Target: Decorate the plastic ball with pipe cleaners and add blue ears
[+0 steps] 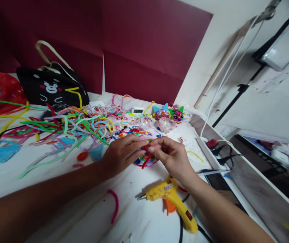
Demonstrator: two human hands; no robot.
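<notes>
My left hand (124,152) curls its fingers over the far left side of a round, many-coloured pipe-cleaner piece (144,164), and its thumb is hidden. From the right, my right hand (171,158) pinches thumb and forefinger together at a short red pipe cleaner (147,160), which slants down across the piece. The fingertips of both hands almost meet and cover much of the work. Below my right wrist lies a yellow hot glue gun (163,191), its nozzle pointing left. A curved pink pipe cleaner (115,206) rests on the table nearer to me.
A tangle of pipe cleaners (68,126) spreads across the left. Behind it stands a black bag (50,89). Clear plastic domes (166,125), a small digital clock (137,110) and two finished animal faces (161,112) sit at the back. A power strip (211,155) runs along the right.
</notes>
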